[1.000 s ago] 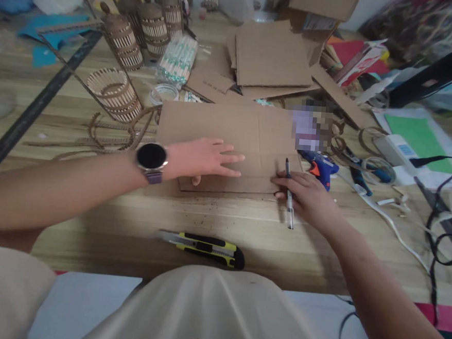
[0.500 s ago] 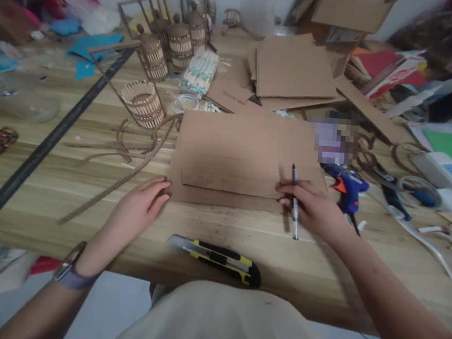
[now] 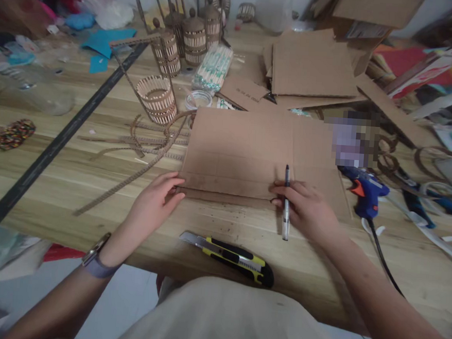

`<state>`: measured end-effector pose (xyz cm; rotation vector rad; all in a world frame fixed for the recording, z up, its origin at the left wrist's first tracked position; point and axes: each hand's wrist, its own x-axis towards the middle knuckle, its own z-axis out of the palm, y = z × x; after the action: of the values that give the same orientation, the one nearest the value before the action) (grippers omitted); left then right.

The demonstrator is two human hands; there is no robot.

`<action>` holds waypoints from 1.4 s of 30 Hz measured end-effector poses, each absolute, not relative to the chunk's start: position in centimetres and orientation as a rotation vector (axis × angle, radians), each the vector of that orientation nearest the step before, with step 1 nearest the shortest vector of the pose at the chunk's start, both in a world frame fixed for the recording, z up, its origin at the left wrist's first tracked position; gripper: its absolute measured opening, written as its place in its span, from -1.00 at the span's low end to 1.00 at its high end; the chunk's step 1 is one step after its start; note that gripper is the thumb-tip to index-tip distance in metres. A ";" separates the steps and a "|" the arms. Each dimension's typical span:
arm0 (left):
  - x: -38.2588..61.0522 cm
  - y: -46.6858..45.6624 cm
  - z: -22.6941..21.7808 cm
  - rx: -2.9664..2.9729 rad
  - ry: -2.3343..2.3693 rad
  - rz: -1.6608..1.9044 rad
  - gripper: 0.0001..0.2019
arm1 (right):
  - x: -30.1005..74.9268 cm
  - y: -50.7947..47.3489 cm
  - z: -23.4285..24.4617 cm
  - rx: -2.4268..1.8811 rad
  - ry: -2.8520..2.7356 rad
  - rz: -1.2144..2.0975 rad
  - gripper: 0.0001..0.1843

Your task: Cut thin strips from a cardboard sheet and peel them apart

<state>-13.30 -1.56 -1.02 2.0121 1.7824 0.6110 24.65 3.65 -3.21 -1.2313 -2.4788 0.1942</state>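
Note:
A brown cardboard sheet [image 3: 236, 134] lies flat on the table before me, with a narrow cardboard strip [image 3: 225, 186] along its near edge. My left hand [image 3: 160, 198] grips the left end of the strip between thumb and fingers. A pen [image 3: 286, 215] sticks out upright in view from between the fingers of my right hand [image 3: 306, 203], whose fingertips also touch the strip's right end. Closer to me lies a yellow and black utility knife [image 3: 229, 257], its blade out and pointing left.
A blue glue gun [image 3: 367, 192] with a black cord lies right. Behind left stand a small slatted basket [image 3: 157, 100] and several lidded ones. Corrugated strips [image 3: 132, 176], a long dark bar [image 3: 66, 132], stacked cardboard [image 3: 314, 64] and a bag of sticks [image 3: 213, 68] surround the sheet.
My left hand has come from the sheet's left edge onto the strip's end. The strip has shifted left and nearer the sheet's front edge. The whole view has swung slightly left.

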 end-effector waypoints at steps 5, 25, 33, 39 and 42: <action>-11.8 -2.3 -1.1 2.038 1.732 0.633 -0.76 | 26.6 3.9 -2.5 -1.224 -2.489 0.233 -0.75; -12.9 -1.4 -1.7 2.712 1.505 0.500 -0.69 | 25.1 3.3 -2.6 -1.083 -2.486 0.231 -0.82; -13.0 -1.6 -2.3 2.814 1.495 0.508 -0.73 | 25.1 3.2 -2.4 -1.035 -2.517 0.192 -0.82; -13.1 -1.8 -2.6 2.872 1.502 0.510 -0.74 | 25.1 3.1 -2.3 -1.017 -2.543 0.165 -0.81; -13.1 -1.9 -2.6 2.886 1.503 0.497 -0.75 | 25.2 3.2 -2.5 -1.034 -2.535 0.177 -0.81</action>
<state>-13.08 -1.89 -2.65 2.8862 1.5035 0.4973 25.20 3.17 -2.51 -1.0341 -2.5350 0.1766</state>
